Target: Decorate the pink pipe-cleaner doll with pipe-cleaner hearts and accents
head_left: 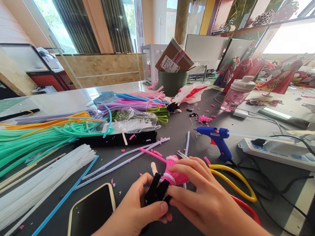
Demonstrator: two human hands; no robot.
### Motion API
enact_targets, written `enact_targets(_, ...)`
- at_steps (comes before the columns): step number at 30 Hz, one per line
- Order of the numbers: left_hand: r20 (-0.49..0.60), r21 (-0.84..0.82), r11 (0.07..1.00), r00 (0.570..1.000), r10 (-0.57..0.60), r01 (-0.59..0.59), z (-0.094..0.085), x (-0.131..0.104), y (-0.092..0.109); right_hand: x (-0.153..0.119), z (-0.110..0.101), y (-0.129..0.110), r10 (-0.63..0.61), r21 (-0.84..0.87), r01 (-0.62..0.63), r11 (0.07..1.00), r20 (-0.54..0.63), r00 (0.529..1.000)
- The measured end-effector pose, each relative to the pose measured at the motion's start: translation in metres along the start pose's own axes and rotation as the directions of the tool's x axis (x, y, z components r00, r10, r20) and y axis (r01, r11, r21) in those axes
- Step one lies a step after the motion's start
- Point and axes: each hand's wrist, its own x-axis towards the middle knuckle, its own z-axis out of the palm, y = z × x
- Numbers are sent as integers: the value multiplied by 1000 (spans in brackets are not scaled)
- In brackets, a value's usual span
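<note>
While the left hand (pixel 145 205) is gripping the black fuzzy strips (pixel 157 188) between thumb and curled fingers, the right hand (pixel 199 190) is gripping the bright pink fuzzy bundle (pixel 172 168), which is wearing a narrow, pale lilac band (pixel 169 178) around it. Both parts, seeming to form one piece, are hanging above the near edge of the dark grey, smooth table (pixel 177 131), around its middle. In my judgement, the left hand is keeping the black end steady, so that the right fingertips are pressing without turning the piece. A peach-coloured, round stick (pixel 154 167) is pointing up beside the left forefinger; I cannot tell what is holding it.

Thin silver blade tips (pixel 182 154) are showing just beyond the right fingers, and a yellow looped handle (pixel 253 198) is lying next to a red curved handle (pixel 251 211) by the right forearm; probably they are belonging to one tool, but the hand is hiding the joint. The blue plastic glue gun (pixel 214 133) is resting toward the right edge, its handle turned to the person, perhaps for easy reaching, while its black cable (pixel 233 163) is crowding that side. At the near edge, a black-screened phone in a cream case (pixel 92 213) is taking room beside the left forearm, and long lilac fuzzy stems (pixel 159 142) are lying across the space behind
</note>
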Motion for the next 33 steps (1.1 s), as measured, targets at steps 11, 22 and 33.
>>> enact_targets(11, 31, 226, 972, 998, 59, -65, -1, 1, -4, 1, -2, -4, 98, 90, -94, 991, -34, 995)
enact_targets(22, 82, 181, 978, 992, 93, -107, -4, 2, -9, -2, 2, 1, 104, 101, -97, 990, -61, 993)
enact_targets(33, 4, 13, 998, 998, 65, -65, 0, 1, 1, -1, -2, 3, 18, 95, -18, 995, -2, 1000)
